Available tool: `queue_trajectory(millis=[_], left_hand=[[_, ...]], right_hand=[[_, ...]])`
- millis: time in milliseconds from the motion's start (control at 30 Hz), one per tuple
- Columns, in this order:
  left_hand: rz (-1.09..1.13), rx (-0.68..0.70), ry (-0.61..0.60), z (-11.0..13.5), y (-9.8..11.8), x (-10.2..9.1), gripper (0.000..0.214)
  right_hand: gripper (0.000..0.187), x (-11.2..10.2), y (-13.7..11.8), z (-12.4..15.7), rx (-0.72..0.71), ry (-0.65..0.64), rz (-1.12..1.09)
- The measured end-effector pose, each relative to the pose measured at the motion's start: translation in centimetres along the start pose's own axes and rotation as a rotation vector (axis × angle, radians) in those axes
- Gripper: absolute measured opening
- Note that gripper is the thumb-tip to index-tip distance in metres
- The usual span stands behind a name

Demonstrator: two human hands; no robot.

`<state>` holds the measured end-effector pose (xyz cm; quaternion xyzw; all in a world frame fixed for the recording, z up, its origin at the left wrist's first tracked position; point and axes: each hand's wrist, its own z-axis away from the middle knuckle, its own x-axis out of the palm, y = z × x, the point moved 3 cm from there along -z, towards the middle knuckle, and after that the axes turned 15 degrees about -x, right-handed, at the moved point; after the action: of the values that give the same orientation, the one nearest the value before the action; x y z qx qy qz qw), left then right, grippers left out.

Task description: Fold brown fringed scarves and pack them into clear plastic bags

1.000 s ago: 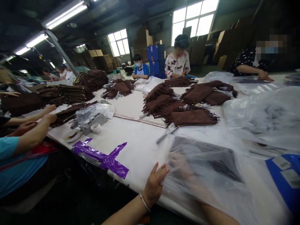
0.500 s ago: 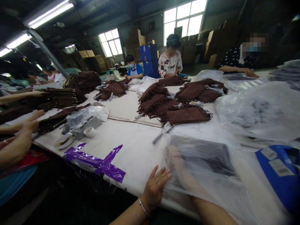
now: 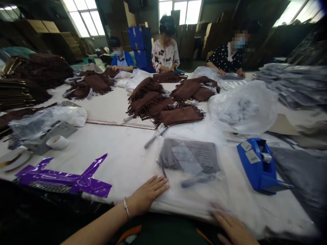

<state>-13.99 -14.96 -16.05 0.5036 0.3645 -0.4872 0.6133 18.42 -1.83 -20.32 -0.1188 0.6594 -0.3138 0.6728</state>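
Observation:
My left hand (image 3: 148, 193) lies flat and open on the white table (image 3: 122, 160), its fingertips at the left edge of a clear plastic bag (image 3: 194, 177). Inside the bag is a flat grey fringed pouch (image 3: 190, 156). My right hand (image 3: 231, 226), blurred by motion, rests at the bag's near right corner by the table edge; its fingers look stretched out. A wristband shows on my left wrist.
A blue tape dispenser (image 3: 258, 165) stands right of the bag. Brown fringed pouches (image 3: 166, 105) are piled mid-table, purple wrappers (image 3: 63, 178) lie at left, with a small cup (image 3: 57, 142) and crumpled plastic (image 3: 242, 107). Grey packed stacks (image 3: 296, 85) sit far right. Three people work across the table.
The view has swung right and down. My right hand came out from under the plastic to the bag's near corner. The bagged pouch now lies flat; the neighbour's arms at left are out of view.

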Motion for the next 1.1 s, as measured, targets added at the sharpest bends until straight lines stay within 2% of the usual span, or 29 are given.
queue_trajectory(millis=[100,133,233,300,367,500,633,733,800,900,1000,1100], left_hand=[[-0.017,0.034,-0.129,-0.8,0.4,-1.1,0.089],[-0.029,0.052,-0.153,-1.0,0.3,-1.4,0.091],[-0.046,0.065,-0.161,-1.3,0.0,-1.7,0.093],[-0.039,0.023,-0.117,-1.4,-0.3,-1.7,0.091],[-0.040,-0.031,-0.062,-1.5,-0.2,-1.5,0.089],[-0.086,-0.042,-0.056,-1.4,0.4,-1.1,0.089],[-0.098,0.001,-0.098,-1.5,-0.2,-1.5,0.088],[-0.093,0.009,-0.131,-2.2,-1.3,-1.9,0.089],[-0.089,0.002,-0.162,-2.9,-1.8,-2.1,0.090],[-0.063,-0.029,-0.182,-3.8,-2.4,-2.9,0.086],[-0.003,0.013,-0.223,-3.6,-3.1,-4.0,0.082],[0.061,0.094,-0.256,-2.8,-4.0,-4.7,0.087]], right_hand=[[0.033,-3.7,-3.0,-1.8,-0.064,-0.063,-0.220],[0.034,-5.0,-3.1,-2.6,-0.097,-0.024,-0.253],[0.038,-7.0,-0.3,-4.9,-0.149,0.133,-0.194],[0.044,-6.6,2.1,-5.9,-0.190,0.148,-0.108],[0.058,-5.7,3.4,-6.6,-0.222,0.143,-0.013],[0.081,-4.6,3.1,-7.1,-0.220,0.144,0.119],[0.080,-3.8,4.4,-6.3,-0.227,0.142,0.151],[0.079,-3.4,6.1,-5.3,-0.235,0.177,0.071],[0.083,-3.8,6.6,-4.9,-0.191,0.185,0.003],[0.089,-5.2,6.3,-4.7,-0.104,0.123,-0.077],[0.094,-6.6,6.3,-4.3,-0.115,0.042,-0.135],[0.078,-7.1,7.4,-4.0,-0.145,0.092,-0.183]])
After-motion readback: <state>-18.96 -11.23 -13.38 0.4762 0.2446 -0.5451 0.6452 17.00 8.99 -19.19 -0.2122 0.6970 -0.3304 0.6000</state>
